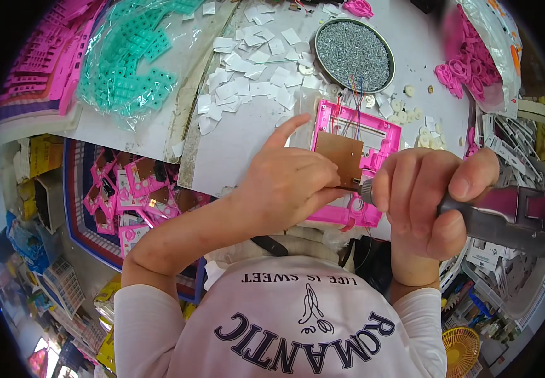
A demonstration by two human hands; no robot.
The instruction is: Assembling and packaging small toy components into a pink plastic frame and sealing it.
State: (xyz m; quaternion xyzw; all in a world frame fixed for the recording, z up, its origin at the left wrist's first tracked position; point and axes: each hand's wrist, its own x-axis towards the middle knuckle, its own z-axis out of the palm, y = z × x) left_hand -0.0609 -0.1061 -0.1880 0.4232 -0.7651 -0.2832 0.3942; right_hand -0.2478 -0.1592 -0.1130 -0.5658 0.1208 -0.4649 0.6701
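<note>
My right hand (420,192) is wrapped round a dark powered screwdriver (505,217), whose bit points left over a pink plastic casing (389,135). Fingertips of my left hand (291,179) are pinched together at the bit's end, its index finger raised; whatever sits between them is too small to make out. Inside the casing lies a brown circuit board (338,154). Thin coloured wires (357,107) run from the board over the casing's far edge. My hands and the tool cover the casing's near part.
Beyond the casing stands a round dish (316,45) full of small screws (354,55). White paper squares (247,72) lie scattered to its left. Teal parts (127,69) fill a clear bag at far left, pink parts (474,66) another at right. Below left, a bin holds pink assemblies (134,183).
</note>
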